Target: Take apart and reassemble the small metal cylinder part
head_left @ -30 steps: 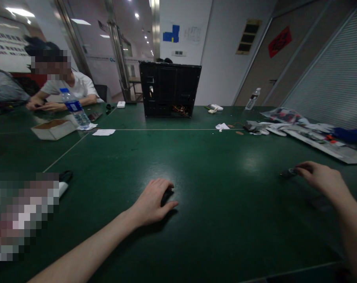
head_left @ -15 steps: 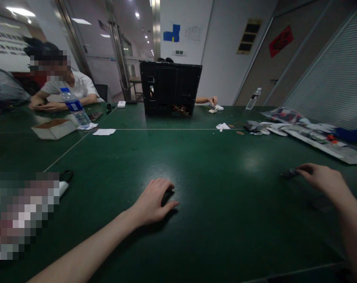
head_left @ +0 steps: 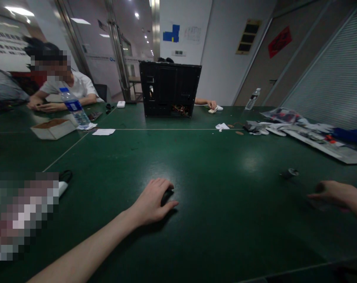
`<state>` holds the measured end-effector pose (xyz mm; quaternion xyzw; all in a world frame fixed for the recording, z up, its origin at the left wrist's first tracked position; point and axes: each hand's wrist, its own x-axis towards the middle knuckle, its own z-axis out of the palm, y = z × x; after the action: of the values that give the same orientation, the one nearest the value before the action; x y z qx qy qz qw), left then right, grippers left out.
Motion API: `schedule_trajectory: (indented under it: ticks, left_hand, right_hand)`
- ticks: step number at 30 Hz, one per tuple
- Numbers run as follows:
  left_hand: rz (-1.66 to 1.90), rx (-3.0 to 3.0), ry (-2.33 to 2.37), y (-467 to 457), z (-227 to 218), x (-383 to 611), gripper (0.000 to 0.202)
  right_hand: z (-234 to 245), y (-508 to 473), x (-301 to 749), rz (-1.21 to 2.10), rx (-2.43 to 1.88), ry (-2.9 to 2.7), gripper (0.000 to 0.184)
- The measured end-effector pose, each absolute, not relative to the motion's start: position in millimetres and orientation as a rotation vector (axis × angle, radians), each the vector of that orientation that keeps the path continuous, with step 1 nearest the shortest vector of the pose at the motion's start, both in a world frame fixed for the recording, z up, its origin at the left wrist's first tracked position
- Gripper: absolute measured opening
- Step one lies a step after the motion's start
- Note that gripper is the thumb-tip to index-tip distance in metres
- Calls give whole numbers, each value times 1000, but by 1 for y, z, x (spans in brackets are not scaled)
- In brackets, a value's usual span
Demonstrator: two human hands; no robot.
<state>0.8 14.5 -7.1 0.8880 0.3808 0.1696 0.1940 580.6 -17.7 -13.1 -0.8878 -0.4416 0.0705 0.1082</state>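
My left hand [head_left: 156,200] rests on the green table [head_left: 213,169], palm down, with thumb and fingers apart and nothing visible between them. On the right, my right hand [head_left: 333,194] is low over the table, its fingers curved and blurred. Under it lies a dark, flattish thing [head_left: 318,203], mostly covered by the hand; whether the fingers grip it I cannot tell. Just beyond that hand, apart from it, lies a small dark cylinder [head_left: 289,173] with a paler round end.
A black computer case [head_left: 171,88] stands at the back. To the left are an open box [head_left: 54,129], a water bottle [head_left: 74,108] and a seated person [head_left: 80,86]. Another person's hand [head_left: 212,105] shows beside the case. Clutter lies around a white board [head_left: 322,146] at right.
My right hand has let go of the small dark cylinder and moved right and toward me, over the dark flattish thing. My left hand has stayed in place.
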Motion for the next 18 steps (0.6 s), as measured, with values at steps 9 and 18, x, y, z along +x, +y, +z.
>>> schedule_trajectory:
  ticks: [9,18]
  left_hand:
    - [460,2501,1078,14,-3,1,32]
    - [511,2490,1007,16,-3,-1,31]
  right_hand:
    - [42,2,419,402,-2014,-2107,20]
    - [48,0,228,523,-1112,-2652,40]
